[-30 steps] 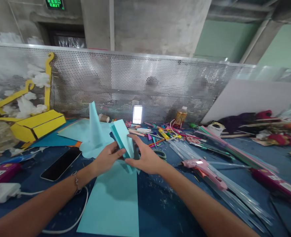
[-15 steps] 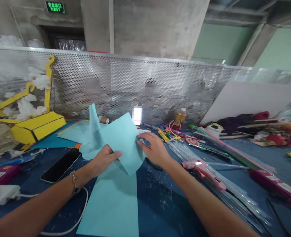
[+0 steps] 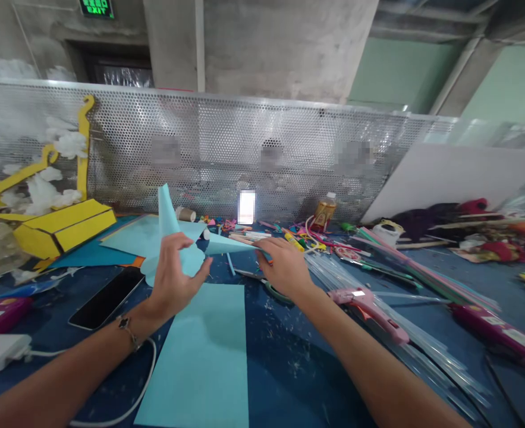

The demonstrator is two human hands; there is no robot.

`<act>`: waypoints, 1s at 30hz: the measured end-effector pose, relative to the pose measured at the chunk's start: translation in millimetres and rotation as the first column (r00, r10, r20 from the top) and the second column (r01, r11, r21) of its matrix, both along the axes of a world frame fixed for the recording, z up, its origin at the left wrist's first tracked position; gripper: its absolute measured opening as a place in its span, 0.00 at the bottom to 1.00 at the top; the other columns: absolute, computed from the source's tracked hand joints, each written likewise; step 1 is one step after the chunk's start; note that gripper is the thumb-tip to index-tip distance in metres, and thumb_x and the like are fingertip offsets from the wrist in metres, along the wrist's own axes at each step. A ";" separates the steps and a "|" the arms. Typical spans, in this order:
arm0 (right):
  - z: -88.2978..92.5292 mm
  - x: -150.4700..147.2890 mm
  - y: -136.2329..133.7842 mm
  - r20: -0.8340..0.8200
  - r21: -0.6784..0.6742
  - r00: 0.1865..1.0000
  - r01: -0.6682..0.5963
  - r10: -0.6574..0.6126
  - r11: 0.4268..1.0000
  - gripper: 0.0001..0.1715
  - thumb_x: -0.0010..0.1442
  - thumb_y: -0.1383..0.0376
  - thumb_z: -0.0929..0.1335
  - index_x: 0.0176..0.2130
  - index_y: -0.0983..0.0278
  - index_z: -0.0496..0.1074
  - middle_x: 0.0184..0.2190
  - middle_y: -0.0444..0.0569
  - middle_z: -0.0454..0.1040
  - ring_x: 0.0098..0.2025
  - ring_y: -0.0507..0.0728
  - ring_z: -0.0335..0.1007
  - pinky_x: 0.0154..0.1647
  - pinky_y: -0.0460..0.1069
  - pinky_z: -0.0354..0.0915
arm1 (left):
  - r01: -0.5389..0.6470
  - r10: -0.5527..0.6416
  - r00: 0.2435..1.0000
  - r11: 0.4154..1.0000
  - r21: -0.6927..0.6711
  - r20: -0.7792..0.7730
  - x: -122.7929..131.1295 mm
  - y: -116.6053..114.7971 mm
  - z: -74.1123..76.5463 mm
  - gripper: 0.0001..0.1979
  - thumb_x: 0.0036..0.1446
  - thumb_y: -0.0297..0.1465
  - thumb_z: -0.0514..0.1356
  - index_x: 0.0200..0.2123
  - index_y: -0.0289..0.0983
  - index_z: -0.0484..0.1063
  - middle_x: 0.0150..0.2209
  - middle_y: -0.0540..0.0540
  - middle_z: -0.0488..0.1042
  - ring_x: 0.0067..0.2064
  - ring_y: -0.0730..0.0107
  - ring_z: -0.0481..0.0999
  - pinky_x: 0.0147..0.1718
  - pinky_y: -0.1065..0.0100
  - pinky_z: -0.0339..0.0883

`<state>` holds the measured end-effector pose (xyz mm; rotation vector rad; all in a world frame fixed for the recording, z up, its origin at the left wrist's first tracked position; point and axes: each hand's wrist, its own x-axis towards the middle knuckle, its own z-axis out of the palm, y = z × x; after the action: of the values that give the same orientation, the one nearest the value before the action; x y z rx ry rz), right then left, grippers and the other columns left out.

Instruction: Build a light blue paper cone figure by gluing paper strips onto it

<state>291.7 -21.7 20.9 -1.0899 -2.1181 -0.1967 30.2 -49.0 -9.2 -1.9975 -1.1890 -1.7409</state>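
My right hand [image 3: 284, 266] pinches one end of a light blue paper piece [image 3: 229, 244], which now appears nearly edge-on. My left hand [image 3: 173, 274] is off that piece, thumb and fingers apart and curved. Behind the left hand stands a light blue paper shape with an upright, tapering part [image 3: 166, 211] and a rounded base, partly hidden by the hand. A flat light blue sheet [image 3: 204, 362] lies on the table below both hands. Scissors [image 3: 276, 292] with dark green handles lie beneath my right hand, partly covered by it.
A black phone [image 3: 107, 298] and white charger [image 3: 3, 352] lie left, near a yellow box shape [image 3: 66, 226]. To the right are a pink glue gun [image 3: 369, 314], clear sticks [image 3: 427, 351] and a bottle [image 3: 324, 212]. A lit screen [image 3: 247, 208] stands by the perforated metal panel [image 3: 226, 142].
My left hand has let go of the paper piece and moved left, its fingers opening. The piece has turned from broadside to nearly edge-on in my right hand, exposing the scissors.
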 end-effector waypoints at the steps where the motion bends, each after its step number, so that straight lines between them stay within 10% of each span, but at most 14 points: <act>1: 0.5 2.0 0.8 0.019 0.004 1.000 0.016 -0.016 1.000 0.14 0.66 0.69 0.67 0.48 0.61 0.80 0.49 0.55 0.82 0.53 0.67 0.76 0.56 0.62 0.67 | -0.022 0.040 0.986 0.994 0.111 -0.164 -1.1 -1.9 3.4 0.21 0.61 0.35 0.68 0.54 0.39 0.66 0.50 0.39 0.73 0.53 0.53 0.75 0.54 0.52 0.70; 5: -2.1 -6.5 -4.7 0.179 0.070 0.984 0.009 -0.021 0.997 0.11 0.66 0.69 0.68 0.45 0.59 0.79 0.46 0.52 0.83 0.50 0.65 0.75 0.54 0.60 0.65 | -0.051 0.143 0.765 0.985 0.162 -0.628 4.8 -8.5 10.4 0.17 0.68 0.32 0.62 0.58 0.41 0.70 0.53 0.40 0.78 0.56 0.50 0.75 0.56 0.49 0.64; 9: -6.2 -25.5 -16.0 0.261 0.142 0.965 -0.048 0.009 0.989 0.09 0.66 0.69 0.68 0.44 0.60 0.78 0.43 0.51 0.83 0.47 0.63 0.75 0.52 0.58 0.64 | -0.137 0.166 0.669 0.986 0.100 -0.724 10.7 -9.3 6.0 0.10 0.71 0.27 0.56 0.48 0.40 0.77 0.45 0.43 0.82 0.52 0.51 0.76 0.50 0.51 0.64; 19: -7.7 -43.8 -26.2 0.306 0.174 0.946 -0.168 0.109 0.970 0.03 0.58 0.69 0.69 0.34 0.61 0.74 0.33 0.48 0.80 0.41 0.61 0.73 0.46 0.54 0.62 | -0.023 0.077 0.716 0.996 0.088 -0.694 13.6 -11.8 3.5 0.13 0.71 0.27 0.55 0.36 0.37 0.77 0.37 0.44 0.81 0.41 0.58 0.76 0.39 0.57 0.63; 30: 9.6 -10.1 -6.0 0.159 0.147 0.985 -0.093 0.069 0.985 0.06 0.55 0.69 0.70 0.29 0.58 0.72 0.31 0.44 0.80 0.40 0.60 0.74 0.47 0.54 0.62 | -0.015 -0.010 0.861 0.999 -0.045 -0.508 -6.6 10.1 6.6 0.14 0.69 0.28 0.55 0.41 0.44 0.82 0.39 0.50 0.85 0.51 0.54 0.78 0.49 0.53 0.65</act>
<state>281.6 -27.8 30.5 -0.9218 -2.2372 -0.4099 23.6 -38.9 -2.6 -2.2783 -1.0478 -1.0707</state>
